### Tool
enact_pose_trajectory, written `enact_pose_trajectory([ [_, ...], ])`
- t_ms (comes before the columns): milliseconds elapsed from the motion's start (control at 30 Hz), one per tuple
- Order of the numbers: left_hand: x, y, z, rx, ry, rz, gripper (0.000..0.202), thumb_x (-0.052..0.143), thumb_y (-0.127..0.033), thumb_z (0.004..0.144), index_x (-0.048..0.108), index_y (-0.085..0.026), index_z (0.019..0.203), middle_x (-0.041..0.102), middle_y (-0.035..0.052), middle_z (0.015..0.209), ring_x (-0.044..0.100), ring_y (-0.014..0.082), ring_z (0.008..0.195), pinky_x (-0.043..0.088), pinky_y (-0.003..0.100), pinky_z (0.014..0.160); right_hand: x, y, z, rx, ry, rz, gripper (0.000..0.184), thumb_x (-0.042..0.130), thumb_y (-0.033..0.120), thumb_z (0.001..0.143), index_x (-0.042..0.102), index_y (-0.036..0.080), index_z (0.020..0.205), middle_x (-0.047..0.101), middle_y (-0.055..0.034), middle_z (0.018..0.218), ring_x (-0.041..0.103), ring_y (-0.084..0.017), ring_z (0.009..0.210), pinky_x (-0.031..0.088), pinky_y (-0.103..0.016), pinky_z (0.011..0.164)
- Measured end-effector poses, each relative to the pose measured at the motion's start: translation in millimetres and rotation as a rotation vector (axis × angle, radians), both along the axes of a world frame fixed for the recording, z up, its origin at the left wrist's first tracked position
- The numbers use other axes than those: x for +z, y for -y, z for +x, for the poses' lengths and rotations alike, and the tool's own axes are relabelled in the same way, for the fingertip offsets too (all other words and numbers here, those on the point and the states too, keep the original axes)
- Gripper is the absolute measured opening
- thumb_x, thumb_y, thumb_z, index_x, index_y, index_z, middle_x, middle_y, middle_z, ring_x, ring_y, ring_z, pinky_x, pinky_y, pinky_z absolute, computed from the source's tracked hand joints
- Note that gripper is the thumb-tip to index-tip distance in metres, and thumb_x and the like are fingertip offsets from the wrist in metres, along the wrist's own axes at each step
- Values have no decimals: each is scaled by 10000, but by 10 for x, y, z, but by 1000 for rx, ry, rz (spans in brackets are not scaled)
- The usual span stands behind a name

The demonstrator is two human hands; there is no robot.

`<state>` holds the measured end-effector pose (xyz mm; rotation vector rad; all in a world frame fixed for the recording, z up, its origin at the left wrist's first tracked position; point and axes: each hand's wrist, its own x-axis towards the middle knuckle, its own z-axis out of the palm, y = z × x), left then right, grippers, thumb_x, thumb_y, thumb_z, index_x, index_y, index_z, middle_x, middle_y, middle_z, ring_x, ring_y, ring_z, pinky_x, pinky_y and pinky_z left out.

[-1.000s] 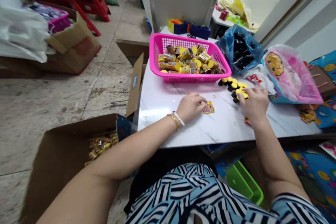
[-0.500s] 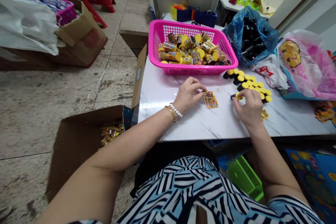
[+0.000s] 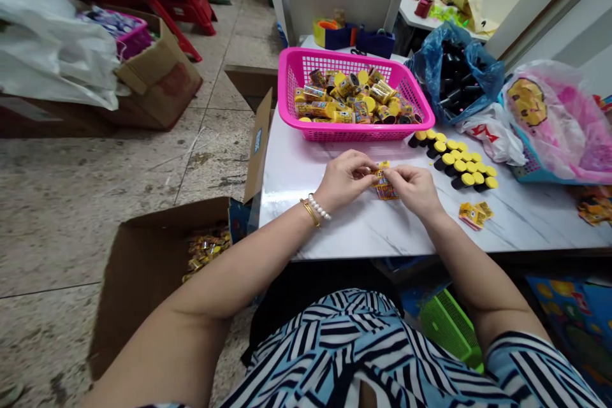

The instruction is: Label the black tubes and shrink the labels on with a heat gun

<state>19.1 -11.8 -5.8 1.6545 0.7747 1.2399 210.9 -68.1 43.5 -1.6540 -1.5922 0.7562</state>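
Over the white marble-patterned table, both hands meet at a small yellow printed label (image 3: 381, 174). My left hand (image 3: 345, 180), with a pearl bracelet and a gold bangle at the wrist, pinches the label from the left. My right hand (image 3: 417, 191) has its thumb and fingertips closed on its right side. Whether a bottle is inside the label is hidden by the fingers. More printed labels (image 3: 386, 193) lie flat just under the hands. To the right stand rows of small black bottles with yellow caps (image 3: 461, 166), and another pile of labels (image 3: 474, 214) lies nearer the front edge.
A pink basket (image 3: 356, 135) heaped with labelled bottles stands at the back. Right of it are a blue bag (image 3: 433, 60) of black bottles and a plastic-lined basket (image 3: 549, 169). An open carton (image 3: 143, 268) stands on the floor at left. Tape dispensers (image 3: 375, 42) sit behind.
My right hand has moved left from beside the capped bottles, where it held one, to meet my left hand at the label. The view has shifted slightly.
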Motion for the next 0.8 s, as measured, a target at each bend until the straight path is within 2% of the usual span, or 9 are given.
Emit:
enact_pose_trajectory([
  [167, 15, -68, -68, -173, 143, -529, 298, 852, -217, 786, 731, -119, 1040, 759, 64, 921, 716, 157, 705, 582, 274, 670, -133, -69, -156, -103, -66, 73, 272, 800, 446, 821, 757, 185, 757, 730, -12, 719, 599, -136, 644, 485, -275, 632],
  [233, 9, -108, -82, -165, 112, -590, 267, 827, -173, 792, 715, -118, 1028, 726, 26, 802, 669, 141, 608, 548, 264, 607, -164, -48, -168, -99, -78, 86, 249, 837, 418, 790, 751, 188, 750, 727, -6, 727, 598, -132, 653, 494, -276, 650],
  [333, -10, -129, -90, -47, -83, -397, 236, 780, -87, 800, 746, -135, 1028, 705, -2, 719, 644, 136, 609, 501, 249, 617, -178, -36, -137, -156, -181, 152, 253, 862, 428, 783, 764, 195, 775, 719, 5, 730, 587, -125, 648, 506, -277, 661],
  [400, -10, -106, -87, 19, -211, -216, 288, 788, -54, 777, 776, -161, 1045, 747, 7, 775, 670, 146, 690, 509, 260, 688, -173, -39, -110, -236, -278, 224, 280, 865, 466, 795, 768, 202, 798, 698, 14, 717, 570, -120, 628, 503, -272, 641],
  [467, 13, -58, -80, 71, -237, -95, 278, 820, -95, 779, 786, -175, 1043, 783, 31, 874, 684, 160, 769, 515, 270, 734, -168, -36, -99, -262, -350, 233, 330, 872, 516, 792, 756, 207, 800, 662, 23, 685, 536, -114, 595, 483, -264, 597],
  [533, 60, 6, -78, 153, -154, -30, 140, 814, -199, 844, 775, -173, 975, 777, 47, 898, 663, 157, 775, 505, 265, 718, -170, -18, -112, -231, -360, 203, 397, 863, 574, 800, 720, 206, 753, 608, 31, 641, 490, -108, 568, 447, -256, 553],
  [567, 89, 41, -80, 197, -94, -12, 93, 785, -252, 888, 761, -170, 925, 761, 46, 869, 645, 150, 756, 494, 257, 696, -173, -6, -124, -216, -343, 199, 432, 840, 603, 820, 698, 205, 728, 583, 32, 625, 473, -107, 564, 429, -254, 542],
  [633, 145, 110, -86, 241, 12, -14, 190, 731, -324, 949, 731, -168, 841, 716, 32, 787, 603, 131, 692, 470, 246, 654, -178, 20, -153, -193, -294, 207, 493, 777, 651, 870, 662, 205, 693, 549, 30, 610, 456, -109, 570, 405, -255, 536],
  [800, 219, 217, -93, 162, 150, -142, 234, 790, -373, 917, 767, -159, 826, 730, 32, 773, 607, 124, 674, 475, 247, 647, -171, 53, -202, -140, -225, 254, 508, 744, 645, 910, 645, 203, 680, 575, 21, 630, 480, -118, 595, 425, -273, 581],
])
